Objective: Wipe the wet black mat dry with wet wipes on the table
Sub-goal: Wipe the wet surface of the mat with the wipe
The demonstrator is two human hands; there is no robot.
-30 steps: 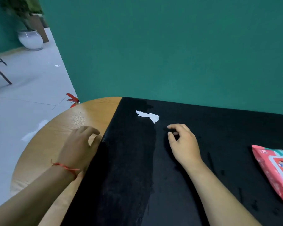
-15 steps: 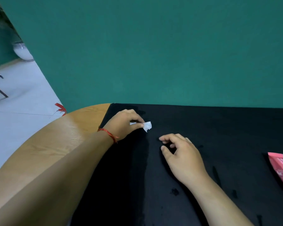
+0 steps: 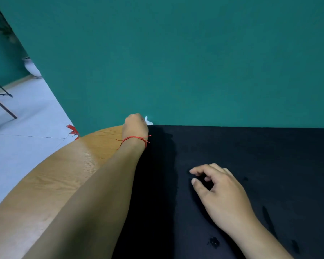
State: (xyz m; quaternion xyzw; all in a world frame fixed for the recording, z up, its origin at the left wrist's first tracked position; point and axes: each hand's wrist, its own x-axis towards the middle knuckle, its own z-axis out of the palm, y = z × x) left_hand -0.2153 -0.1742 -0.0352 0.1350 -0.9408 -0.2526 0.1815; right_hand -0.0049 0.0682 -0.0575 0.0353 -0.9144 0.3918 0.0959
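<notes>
At far mat (image 3: 251,156) corner, left hand (image 3: 135,127) pinches wipe (image 3: 147,120).

Our left hand (image 3: 136,126) sits at the far left corner of the mat (image 3: 251,156), at eleven o'clock from our right hand (image 3: 221,193), and grips a white wipe (image 3: 147,120) that pokes out against the green wall (image 3: 176,62). A red string (image 3: 134,139) circles that wrist. Our right hand rests on the mat, fingers loosely curled. A darker wet band (image 3: 157,184) runs down the mat's left side, and a wet spot (image 3: 213,242) lies at six o'clock of the right hand. The table (image 3: 64,174) shows at nine o'clock.
</notes>
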